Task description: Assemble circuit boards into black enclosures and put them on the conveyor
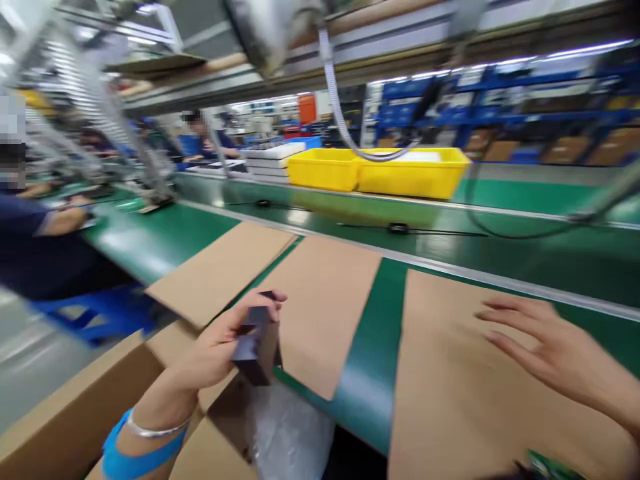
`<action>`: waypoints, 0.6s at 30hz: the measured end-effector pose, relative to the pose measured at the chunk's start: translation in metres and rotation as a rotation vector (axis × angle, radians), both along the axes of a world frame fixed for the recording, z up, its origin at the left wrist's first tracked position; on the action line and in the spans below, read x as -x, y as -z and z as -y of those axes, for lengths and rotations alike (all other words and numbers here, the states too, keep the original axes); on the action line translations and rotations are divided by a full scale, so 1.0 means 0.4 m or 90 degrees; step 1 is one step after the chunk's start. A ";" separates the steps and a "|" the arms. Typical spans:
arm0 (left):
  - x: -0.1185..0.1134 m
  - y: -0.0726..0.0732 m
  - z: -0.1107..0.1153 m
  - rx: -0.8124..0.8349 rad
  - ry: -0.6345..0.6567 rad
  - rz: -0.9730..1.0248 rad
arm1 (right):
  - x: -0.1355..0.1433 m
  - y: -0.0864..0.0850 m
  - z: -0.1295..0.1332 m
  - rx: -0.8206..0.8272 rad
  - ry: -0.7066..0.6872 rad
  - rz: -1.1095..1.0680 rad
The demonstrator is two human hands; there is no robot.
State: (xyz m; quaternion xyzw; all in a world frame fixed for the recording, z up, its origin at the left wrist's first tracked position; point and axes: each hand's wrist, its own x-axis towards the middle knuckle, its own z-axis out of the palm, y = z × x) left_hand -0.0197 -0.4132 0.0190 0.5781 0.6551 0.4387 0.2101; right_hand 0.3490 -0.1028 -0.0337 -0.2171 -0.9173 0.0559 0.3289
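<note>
My left hand [220,343] grips a dark, box-shaped piece [259,347], its fingers wrapped round the top; motion blurs its exact kind. It is held above the near edge of the bench, over an open cardboard box. My right hand [555,347] hovers over or rests on the right cardboard sheet [450,400], fingers stretched out and nothing in them. The middle cardboard sheet [325,300] lies just beyond my left hand. At the bottom right, part of a green circuit board [553,463] shows, mostly cut off by the frame.
An open cardboard box [75,407] with a clear plastic bag [293,430] stands below the bench's near edge. Another cardboard sheet [225,267] lies left. Yellow bins [410,177] line the back. A person [35,227] sits at the left near a blue stool [95,317].
</note>
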 end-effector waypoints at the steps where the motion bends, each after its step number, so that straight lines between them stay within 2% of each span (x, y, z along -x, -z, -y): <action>1: -0.058 -0.020 -0.102 0.001 0.074 -0.027 | -0.051 -0.007 0.004 0.008 -0.009 0.040; 3: -0.202 -0.031 -0.292 0.062 0.226 -0.152 | -0.116 -0.013 0.011 0.039 -0.026 0.098; 5: -0.355 -0.007 -0.450 0.136 0.282 -0.337 | -0.157 -0.007 0.018 0.070 -0.010 0.107; 7: -0.486 0.041 -0.563 0.161 0.316 -0.392 | -0.191 0.004 0.034 0.102 0.002 0.096; 9: -0.574 0.090 -0.628 0.176 0.334 -0.419 | -0.220 0.018 0.055 0.134 0.008 0.067; 10: -0.599 0.108 -0.646 0.179 0.341 -0.426 | -0.231 0.025 0.066 0.149 0.008 0.063; 12: -0.614 0.126 -0.659 0.177 0.349 -0.432 | -0.244 0.040 0.083 0.174 0.000 0.092; 14: -0.594 0.122 -0.654 0.166 0.353 -0.429 | -0.249 0.057 0.088 0.192 -0.009 0.156; 18: -0.517 0.104 -0.614 0.149 0.342 -0.408 | -0.244 0.080 0.077 0.202 -0.017 0.230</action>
